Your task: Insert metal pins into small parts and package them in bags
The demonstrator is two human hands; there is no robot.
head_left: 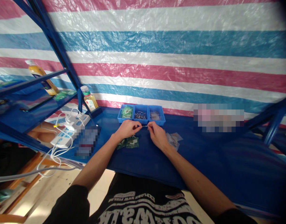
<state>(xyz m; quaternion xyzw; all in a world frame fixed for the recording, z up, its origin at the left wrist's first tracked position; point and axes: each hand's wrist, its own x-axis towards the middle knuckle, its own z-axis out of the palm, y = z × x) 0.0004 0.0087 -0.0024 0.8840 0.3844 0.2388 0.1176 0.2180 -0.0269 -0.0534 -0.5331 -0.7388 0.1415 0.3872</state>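
Note:
My left hand (127, 128) and my right hand (157, 133) meet over the blue table (203, 155), both pinched on the ends of a thin metal pin (145, 126) held level between them. Under my left hand lie small green circuit boards (131, 142). By my right hand lie clear plastic bags (173, 138). Just behind my hands stands a row of three blue bins (141, 114): green boards at left, small metal parts in the middle, pale parts at right.
A white power strip (68, 132) with white cables lies at the table's left end. A bottle (89, 98) stands near the blue shelf post. Another bottle (41, 77) lies on the left shelf. A striped tarp (171, 49) hangs behind.

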